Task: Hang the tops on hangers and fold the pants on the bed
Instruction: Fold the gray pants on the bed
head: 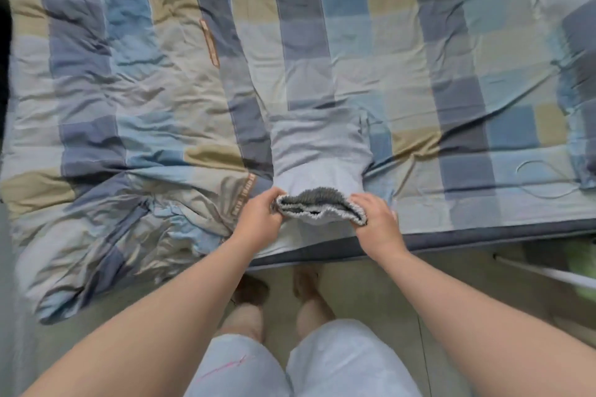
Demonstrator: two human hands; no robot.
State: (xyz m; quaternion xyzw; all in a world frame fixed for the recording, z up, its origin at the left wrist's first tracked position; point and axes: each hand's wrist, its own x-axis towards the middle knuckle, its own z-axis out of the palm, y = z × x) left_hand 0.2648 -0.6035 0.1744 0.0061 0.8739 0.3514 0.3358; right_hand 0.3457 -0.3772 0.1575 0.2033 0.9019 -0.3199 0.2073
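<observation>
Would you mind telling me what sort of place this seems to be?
Probably a bedroom: a mattress under a blue-and-beige checked sheet, a rumpled matching quilt, and pale grey pants on it.

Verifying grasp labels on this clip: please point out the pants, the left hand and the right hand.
pants [317, 145], head view, on the pale grey fabric at its middle.
left hand [258, 213], head view, on the back of the hand.
right hand [375, 219], head view, on the back of the hand.

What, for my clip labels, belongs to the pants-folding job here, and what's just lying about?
Job in hand: grey pants, left hand, right hand, bed.
Lying about: crumpled checked quilt, white rod.
</observation>
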